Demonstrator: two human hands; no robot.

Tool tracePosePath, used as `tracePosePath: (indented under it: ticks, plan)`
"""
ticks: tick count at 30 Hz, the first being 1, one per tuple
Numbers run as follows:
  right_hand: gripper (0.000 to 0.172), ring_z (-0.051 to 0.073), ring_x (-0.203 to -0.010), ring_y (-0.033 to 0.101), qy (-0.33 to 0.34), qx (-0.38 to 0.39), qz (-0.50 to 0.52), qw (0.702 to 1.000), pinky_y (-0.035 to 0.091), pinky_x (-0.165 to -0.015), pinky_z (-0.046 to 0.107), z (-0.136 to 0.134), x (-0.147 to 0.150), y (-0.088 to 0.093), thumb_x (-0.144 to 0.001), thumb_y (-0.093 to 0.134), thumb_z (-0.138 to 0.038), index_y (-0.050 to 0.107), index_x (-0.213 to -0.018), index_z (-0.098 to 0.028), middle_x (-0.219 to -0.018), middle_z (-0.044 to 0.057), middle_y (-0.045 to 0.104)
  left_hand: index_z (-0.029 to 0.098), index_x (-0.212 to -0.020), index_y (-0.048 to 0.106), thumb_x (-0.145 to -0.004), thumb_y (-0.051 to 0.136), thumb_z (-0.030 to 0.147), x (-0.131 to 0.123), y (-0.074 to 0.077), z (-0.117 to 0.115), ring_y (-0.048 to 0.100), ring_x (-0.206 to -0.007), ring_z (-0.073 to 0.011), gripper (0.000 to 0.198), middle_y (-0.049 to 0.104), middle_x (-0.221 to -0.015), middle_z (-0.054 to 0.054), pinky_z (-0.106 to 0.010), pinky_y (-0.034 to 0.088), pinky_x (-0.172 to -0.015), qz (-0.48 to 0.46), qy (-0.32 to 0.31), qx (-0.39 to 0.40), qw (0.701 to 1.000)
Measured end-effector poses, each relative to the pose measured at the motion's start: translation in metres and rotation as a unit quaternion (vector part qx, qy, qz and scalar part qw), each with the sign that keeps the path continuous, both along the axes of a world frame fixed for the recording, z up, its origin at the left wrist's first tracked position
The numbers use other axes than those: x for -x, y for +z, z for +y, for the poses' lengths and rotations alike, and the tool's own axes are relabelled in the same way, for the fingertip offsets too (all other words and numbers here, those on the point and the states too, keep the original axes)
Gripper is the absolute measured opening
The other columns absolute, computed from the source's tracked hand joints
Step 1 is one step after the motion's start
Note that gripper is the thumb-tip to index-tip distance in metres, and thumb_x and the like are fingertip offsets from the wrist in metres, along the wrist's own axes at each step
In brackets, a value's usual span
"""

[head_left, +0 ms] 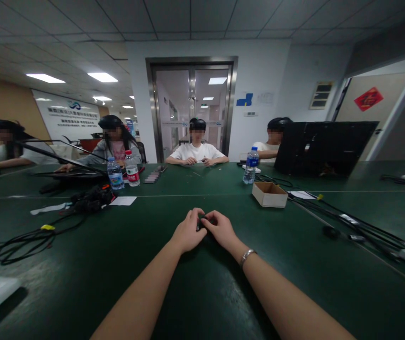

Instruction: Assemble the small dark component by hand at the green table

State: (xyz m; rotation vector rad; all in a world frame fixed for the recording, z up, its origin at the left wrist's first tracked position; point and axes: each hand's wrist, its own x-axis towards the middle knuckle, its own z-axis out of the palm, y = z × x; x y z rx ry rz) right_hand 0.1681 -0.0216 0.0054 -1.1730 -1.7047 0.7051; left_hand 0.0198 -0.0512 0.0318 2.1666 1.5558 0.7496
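Over the middle of the green table (202, 283), my two hands come together around a small dark object (198, 228), mostly hidden by the fingers; its kind cannot be made out. My left hand (189, 232) is closed, with thumb and fingers curled on the object's left side. Bent inward from the other side, my right hand (222, 230) is also closed, its fingertips pinched at the object. A silver bracelet (247, 258) circles my right wrist.
Ahead on the right stand an open cardboard box (269, 195) and a water bottle (251, 165). Black cables (347, 219) run along the right; more cables (21, 245) lie left. Two bottles (132, 169) stand left of centre. Several people (197, 152) sit across the table.
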Motion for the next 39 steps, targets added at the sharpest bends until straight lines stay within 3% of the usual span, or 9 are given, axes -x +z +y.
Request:
tracePosePath:
  ticks: [5,11,15,19,25,32,36,39]
  plan:
    - [0.023,0.015,-0.069,0.057,0.001,0.015,0.065,0.998,0.046,-0.065,0.028,0.003,-0.001,-0.003,-0.075,0.061,-0.041,0.057,-0.081,-0.018,-0.075,0.0,0.06,0.027,-0.116,0.039,-0.086,0.033,0.022,0.003,-0.013,0.018,0.054,-0.096,-0.0172,0.031,0.048,-0.107,-0.004,-0.031,0.044,-0.087,-0.084,0.019,0.013,0.996]
    - [0.024,0.015,-0.064,0.06,0.0,0.054,0.099,0.994,0.047,-0.053,0.027,-0.001,-0.002,0.002,-0.073,0.063,-0.038,0.055,-0.085,-0.019,-0.078,0.001,0.061,0.025,-0.12,0.036,-0.085,0.038,0.016,0.003,-0.025,0.022,0.052,-0.1,-0.0163,0.037,0.041,-0.117,-0.007,-0.032,0.043,-0.091,-0.095,0.011,-0.006,0.995]
    - [0.023,0.016,-0.077,0.061,-0.01,0.041,0.055,0.998,0.05,-0.069,0.03,0.001,-0.004,0.004,-0.069,0.066,-0.027,0.061,-0.089,-0.018,-0.087,0.003,0.065,0.026,-0.127,0.034,-0.084,0.047,0.017,0.006,-0.03,0.025,0.056,-0.094,-0.0157,0.046,0.051,-0.105,-0.005,-0.032,0.045,-0.086,-0.162,-0.014,0.003,0.987]
    - [0.026,0.016,-0.083,0.061,-0.031,0.034,0.032,0.998,0.048,-0.078,0.031,0.005,-0.004,0.002,-0.066,0.063,-0.016,0.064,-0.092,-0.017,-0.09,0.004,0.067,0.021,-0.118,0.045,-0.079,0.057,0.015,0.008,-0.036,0.035,0.06,-0.094,-0.0169,0.041,0.061,-0.096,-0.005,-0.035,0.046,-0.089,-0.293,-0.028,0.007,0.956]
    - [0.029,0.013,-0.07,0.054,-0.04,0.004,-0.035,0.999,0.047,-0.07,0.028,0.007,-0.004,-0.002,-0.066,0.062,-0.012,0.067,-0.094,-0.017,-0.091,0.004,0.062,0.018,-0.1,0.058,-0.076,0.057,0.005,0.008,-0.034,0.038,0.062,-0.1,-0.0171,0.027,0.063,-0.103,-0.007,-0.036,0.046,-0.095,-0.381,-0.044,0.018,0.923]
    - [0.028,0.01,-0.066,0.05,-0.038,0.0,-0.056,0.998,0.046,-0.068,0.026,0.002,-0.003,0.004,-0.069,0.061,-0.012,0.067,-0.096,-0.018,-0.09,0.003,0.056,0.02,-0.105,0.061,-0.084,0.052,0.018,0.008,-0.034,0.04,0.065,-0.096,-0.0193,0.023,0.06,-0.108,-0.008,-0.038,0.052,-0.087,-0.434,-0.037,0.038,0.899]
    - [0.027,0.011,-0.067,0.051,-0.032,0.002,-0.057,0.998,0.046,-0.068,0.027,0.002,-0.003,0.003,-0.069,0.062,-0.015,0.067,-0.096,-0.019,-0.09,0.002,0.058,0.017,-0.098,0.061,-0.076,0.064,0.017,0.01,-0.032,0.041,0.064,-0.096,-0.0198,0.022,0.067,-0.097,-0.008,-0.041,0.048,-0.093,-0.42,-0.023,0.006,0.907]
    - [0.028,0.011,-0.069,0.053,-0.027,0.001,-0.045,0.999,0.046,-0.069,0.027,0.005,-0.004,0.0,-0.069,0.063,-0.017,0.066,-0.097,-0.018,-0.092,0.003,0.06,0.015,-0.09,0.06,-0.069,0.071,0.02,0.012,-0.029,0.04,0.065,-0.094,-0.0201,0.024,0.069,-0.095,-0.009,-0.041,0.048,-0.093,-0.446,-0.026,0.021,0.894]
